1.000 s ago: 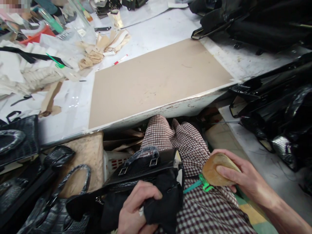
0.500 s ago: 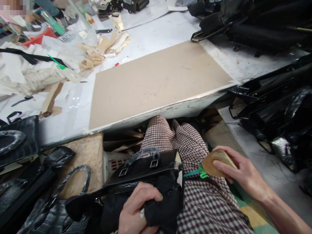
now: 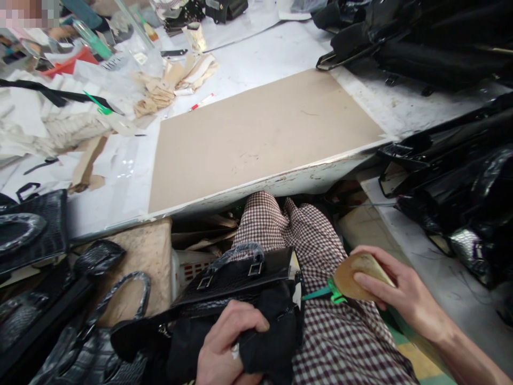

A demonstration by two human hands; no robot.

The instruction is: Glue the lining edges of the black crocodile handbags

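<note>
A black handbag (image 3: 236, 278) with a wrapped handle and metal buckles lies across my lap, its dark lining turned outward. My left hand (image 3: 230, 342) is closed on the black lining, fingers bunching the cloth. In my right hand (image 3: 401, 289) is a yellowish glue bottle (image 3: 356, 275), tilted so that its green nozzle (image 3: 320, 292) points left. The nozzle tip is at the bag's right edge, near a pale strip; whether it touches cannot be made out. My fingers cover the far end of the bottle.
A beige board (image 3: 256, 139) lies on the white table ahead. Black bags (image 3: 452, 198) are piled at the right, more (image 3: 34, 230) at the left beside a tan box (image 3: 156, 256). Paper scraps (image 3: 176, 80), a red pen (image 3: 201, 101) and a red tray (image 3: 72, 61) lie at the far left.
The whole view has shifted slightly. Both hands, the bag and the bottle keep nearly the same positions relative to each other.
</note>
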